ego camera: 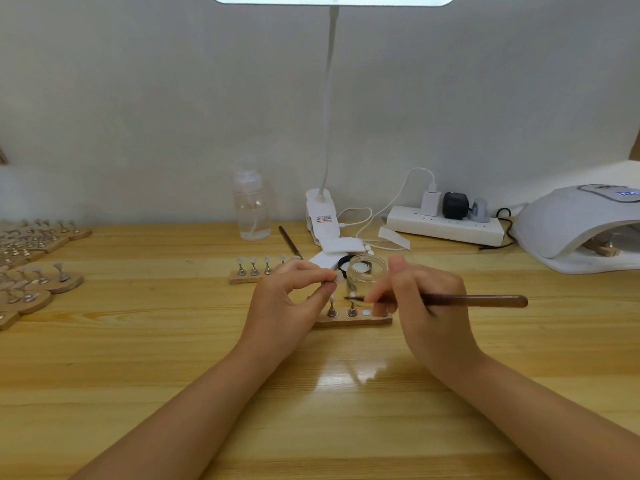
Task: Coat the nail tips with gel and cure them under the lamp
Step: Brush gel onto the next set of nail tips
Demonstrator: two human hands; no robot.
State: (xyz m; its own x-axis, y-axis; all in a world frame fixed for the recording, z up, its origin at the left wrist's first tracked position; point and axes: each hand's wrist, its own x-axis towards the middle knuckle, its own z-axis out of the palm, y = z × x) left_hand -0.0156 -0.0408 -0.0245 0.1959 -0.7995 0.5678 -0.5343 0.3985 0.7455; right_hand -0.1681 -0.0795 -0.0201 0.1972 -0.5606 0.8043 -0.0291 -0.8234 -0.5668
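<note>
My left hand [291, 299] pinches a small nail tip [337, 278] on its stand between thumb and fingertips, just above a wooden holder strip [353, 320]. That strip carries metal stands with nail tips and one bare round magnet [366, 312]. My right hand [426, 303] holds a brown-handled brush [478, 301] like a pen, its bristles pointing left toward the pinched tip. A small clear glass jar [365, 271] stands just behind the strip. The white curing lamp [581, 226] sits at the far right with a wooden strip inside its opening.
A second holder strip [242, 277] with tips lies left of the jar. Several more strips [38, 265] are piled at the left edge. A clear pump bottle [252, 209], clip desk lamp [322, 216], spare brush [289, 241], white pads [341, 245] and power strip [445, 228] line the back.
</note>
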